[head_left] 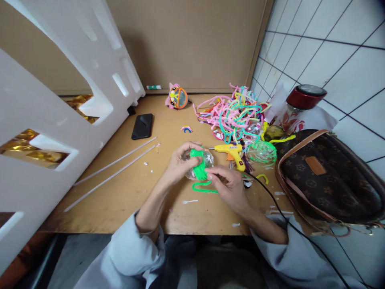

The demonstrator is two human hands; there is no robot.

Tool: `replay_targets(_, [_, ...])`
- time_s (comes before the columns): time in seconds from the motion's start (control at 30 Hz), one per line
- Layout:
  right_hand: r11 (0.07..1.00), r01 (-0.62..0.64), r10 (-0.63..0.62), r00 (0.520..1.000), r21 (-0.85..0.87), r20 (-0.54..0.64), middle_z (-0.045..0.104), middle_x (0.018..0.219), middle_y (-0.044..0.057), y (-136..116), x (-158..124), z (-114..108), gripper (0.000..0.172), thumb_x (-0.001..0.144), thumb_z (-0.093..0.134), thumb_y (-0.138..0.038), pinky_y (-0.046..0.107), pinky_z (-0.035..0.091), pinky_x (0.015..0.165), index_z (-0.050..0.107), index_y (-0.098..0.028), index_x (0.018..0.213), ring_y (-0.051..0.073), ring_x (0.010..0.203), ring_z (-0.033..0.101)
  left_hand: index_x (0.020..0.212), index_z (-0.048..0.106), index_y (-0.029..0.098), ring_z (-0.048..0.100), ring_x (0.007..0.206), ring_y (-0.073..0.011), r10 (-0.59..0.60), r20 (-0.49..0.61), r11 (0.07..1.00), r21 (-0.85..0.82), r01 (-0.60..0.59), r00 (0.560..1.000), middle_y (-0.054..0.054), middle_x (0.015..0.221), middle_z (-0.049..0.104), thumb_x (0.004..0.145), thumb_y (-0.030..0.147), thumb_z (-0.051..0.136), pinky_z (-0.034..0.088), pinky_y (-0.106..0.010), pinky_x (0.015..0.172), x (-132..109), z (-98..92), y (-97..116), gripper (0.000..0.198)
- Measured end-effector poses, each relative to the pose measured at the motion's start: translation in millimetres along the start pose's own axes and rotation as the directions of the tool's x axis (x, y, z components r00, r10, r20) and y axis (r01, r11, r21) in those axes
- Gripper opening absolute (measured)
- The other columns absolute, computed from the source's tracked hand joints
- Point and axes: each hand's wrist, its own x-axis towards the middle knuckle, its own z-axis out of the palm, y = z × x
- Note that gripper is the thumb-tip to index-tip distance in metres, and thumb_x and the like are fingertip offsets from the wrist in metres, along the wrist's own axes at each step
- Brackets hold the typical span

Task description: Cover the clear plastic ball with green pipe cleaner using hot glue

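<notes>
My left hand (179, 163) is wrapped round a clear plastic ball (209, 159), its thumb pressed on the bright green pipe cleaner (199, 170) that lies in close rows over the ball. With thumb and forefinger, my right hand (229, 184) pinches the green pipe cleaner at the ball's lower right side. A loose green length hangs in a bend below the ball, between the hands. Just beyond my right hand lies a yellow glue gun (236, 151), its nozzle pointing left near the ball. A clear ball with green strands (261, 152) sits to the right of the gun.
A pile of coloured pipe cleaners (231, 114) lies at the back right, near a red-lidded jar (300, 100) and a brown bag (331, 176). A decorated ball (178, 97), a phone (142, 126), two white sticks (111, 176) and a white plastic frame (120, 60) are leftward.
</notes>
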Motion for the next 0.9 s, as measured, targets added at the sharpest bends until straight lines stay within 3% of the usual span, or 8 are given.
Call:
replay_targets(0.23, [0.998, -0.043, 0.043, 0.999, 0.055, 0.005, 0.076, 0.091, 0.003, 3.2, -1.6, 1.8, 0.019, 0.092, 0.058, -0.028, 0.031, 0.059, 0.073, 0.076, -0.027, 0.099, 0.018, 0.083, 0.071, 0.088, 0.065, 0.019, 0.062, 0.113, -0.0256, 0.015, -0.003, 1.000, 0.026, -0.015, 1.000, -0.009, 0.116, 0.068, 0.074, 0.038, 0.068, 0.048, -0.039, 0.095, 2.3, -1.7, -4.3, 0.024])
replay_targets(0.5, [0.999, -0.007, 0.007, 1.000, 0.036, -0.011, 0.076, 0.089, 0.002, 1.4, -0.8, 2.9, 0.020, 0.090, 0.058, -0.023, 0.030, 0.057, 0.075, 0.076, -0.026, 0.098, 0.017, 0.081, 0.071, 0.087, 0.066, 0.019, 0.063, 0.110, -0.0230, 0.004, -0.030, 1.000, 0.026, -0.003, 1.000, -0.007, 0.116, 0.069, 0.070, 0.029, 0.069, 0.049, -0.036, 0.095, 2.1, -1.0, -6.3, 0.020])
replay_targets(0.67, [0.999, -0.003, 0.003, 1.000, 0.039, -0.006, 0.076, 0.090, 0.003, 2.5, -0.6, 2.7, 0.020, 0.091, 0.058, -0.023, 0.028, 0.056, 0.074, 0.076, -0.024, 0.099, 0.016, 0.080, 0.070, 0.088, 0.067, 0.019, 0.065, 0.105, -0.0220, 0.018, -0.017, 1.000, 0.016, -0.018, 1.000, -0.007, 0.113, 0.069, 0.072, 0.032, 0.070, 0.051, -0.032, 0.088, 2.0, -1.4, -5.8, 0.021])
replay_targets(0.9, [0.999, -0.039, 0.039, 0.999, 0.037, -0.006, 0.076, 0.089, 0.002, 2.4, -1.1, 1.9, 0.018, 0.090, 0.059, -0.024, 0.028, 0.053, 0.072, 0.075, -0.024, 0.098, 0.016, 0.080, 0.069, 0.089, 0.067, 0.020, 0.064, 0.110, -0.0227, 0.032, -0.013, 0.999, 0.019, -0.031, 0.999, -0.008, 0.116, 0.069, 0.070, 0.032, 0.075, 0.050, -0.033, 0.092, 1.6, -2.4, -4.6, 0.023])
